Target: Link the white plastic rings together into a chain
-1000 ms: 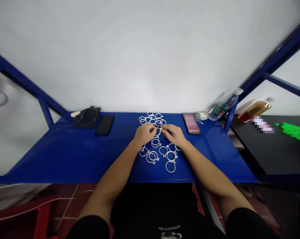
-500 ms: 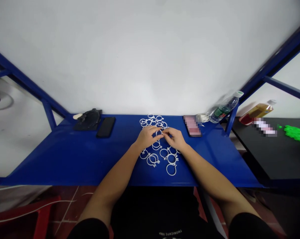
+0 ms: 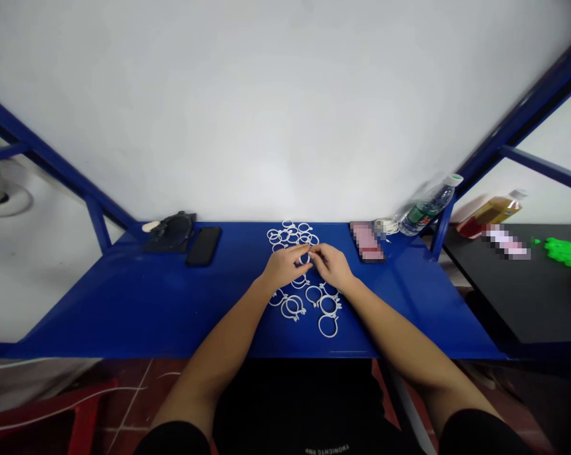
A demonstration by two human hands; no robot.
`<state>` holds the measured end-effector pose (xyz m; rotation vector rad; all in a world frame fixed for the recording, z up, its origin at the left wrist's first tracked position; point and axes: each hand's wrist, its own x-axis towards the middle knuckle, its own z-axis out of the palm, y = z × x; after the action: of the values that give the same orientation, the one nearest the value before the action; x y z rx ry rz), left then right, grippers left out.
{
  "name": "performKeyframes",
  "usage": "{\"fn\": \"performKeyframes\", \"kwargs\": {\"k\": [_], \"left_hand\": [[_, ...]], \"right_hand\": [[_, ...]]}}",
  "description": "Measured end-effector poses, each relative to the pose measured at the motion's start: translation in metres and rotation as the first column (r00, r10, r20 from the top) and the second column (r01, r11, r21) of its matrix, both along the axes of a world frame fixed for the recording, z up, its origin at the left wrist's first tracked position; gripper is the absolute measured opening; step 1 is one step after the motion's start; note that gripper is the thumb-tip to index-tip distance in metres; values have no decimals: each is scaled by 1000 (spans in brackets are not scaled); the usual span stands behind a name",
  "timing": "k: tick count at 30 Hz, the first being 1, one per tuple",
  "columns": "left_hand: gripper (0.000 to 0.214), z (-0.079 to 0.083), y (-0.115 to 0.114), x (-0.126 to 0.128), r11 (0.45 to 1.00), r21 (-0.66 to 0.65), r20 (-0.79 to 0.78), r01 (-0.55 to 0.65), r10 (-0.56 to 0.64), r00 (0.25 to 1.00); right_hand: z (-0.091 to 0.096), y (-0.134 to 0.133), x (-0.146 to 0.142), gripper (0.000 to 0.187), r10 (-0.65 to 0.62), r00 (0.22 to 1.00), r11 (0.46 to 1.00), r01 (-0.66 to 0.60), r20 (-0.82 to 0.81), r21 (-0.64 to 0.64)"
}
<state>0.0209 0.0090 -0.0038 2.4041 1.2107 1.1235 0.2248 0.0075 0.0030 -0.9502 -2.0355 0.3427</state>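
My left hand (image 3: 284, 266) and my right hand (image 3: 333, 265) meet above the middle of the blue table. Between their fingertips is a white plastic ring (image 3: 305, 258), partly covered by the fingers, and both hands are closed on it. Several similar white rings with small clip-like tabs lie around the hands. One group of rings (image 3: 292, 237) is just beyond the fingers. Nearer to me lie a pair of overlapping rings (image 3: 293, 308) and a single ring (image 3: 327, 326). My hands hide parts of other rings.
On the blue table (image 3: 138, 303), a black phone (image 3: 203, 246) and a crumpled black bag (image 3: 174, 230) lie left. To the right are another phone (image 3: 367, 242), a white cable (image 3: 387, 226) and a plastic bottle (image 3: 430, 207). A black table (image 3: 517, 291) adjoins, holding green pieces (image 3: 567, 253).
The fingers have shifted slightly around the ring, with the left hand's thumb and fingers further apart. The whole view has moved a little. The loose rings lie as before.
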Motion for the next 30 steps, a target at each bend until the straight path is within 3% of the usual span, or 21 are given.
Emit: {"fn": "performKeyframes", "kwargs": {"k": [8, 11, 13, 17, 21, 23, 26, 30], "left_hand": [[30, 5, 0, -1, 996, 37, -84, 87, -84, 993], [31, 6, 2, -4, 993, 86, -84, 87, -79, 993], [33, 7, 4, -9, 987, 158, -50, 23, -15, 999], [32, 13, 12, -25, 939, 258, 30, -227, 227, 973], [51, 14, 20, -40, 919, 152, -11, -363, 369, 929], [57, 14, 21, -43, 913, 96, -24, -397, 401, 916], [43, 16, 19, -42, 901, 106, 53, -421, 417, 907], [25, 18, 14, -37, 951, 75, 43, -299, 297, 954]], "right_hand": [[4, 1, 4, 16, 131, 990, 991, -130, -46, 8], [4, 0, 4, 18, 115, 992, 993, -114, -49, 11], [4, 0, 4, 21, 57, 997, 998, -57, -59, 1], [0, 3, 7, 29, -54, 996, 998, 52, -69, -29], [-4, 8, 11, 22, -66, 998, 998, 66, -6, 10], [-5, 10, 11, 21, -44, 998, 999, 44, 34, 19], [-6, 10, 10, 20, -6, 997, 1000, 6, 80, -2], [-6, 11, 9, 18, 56, 991, 998, -50, 121, -49]]}}
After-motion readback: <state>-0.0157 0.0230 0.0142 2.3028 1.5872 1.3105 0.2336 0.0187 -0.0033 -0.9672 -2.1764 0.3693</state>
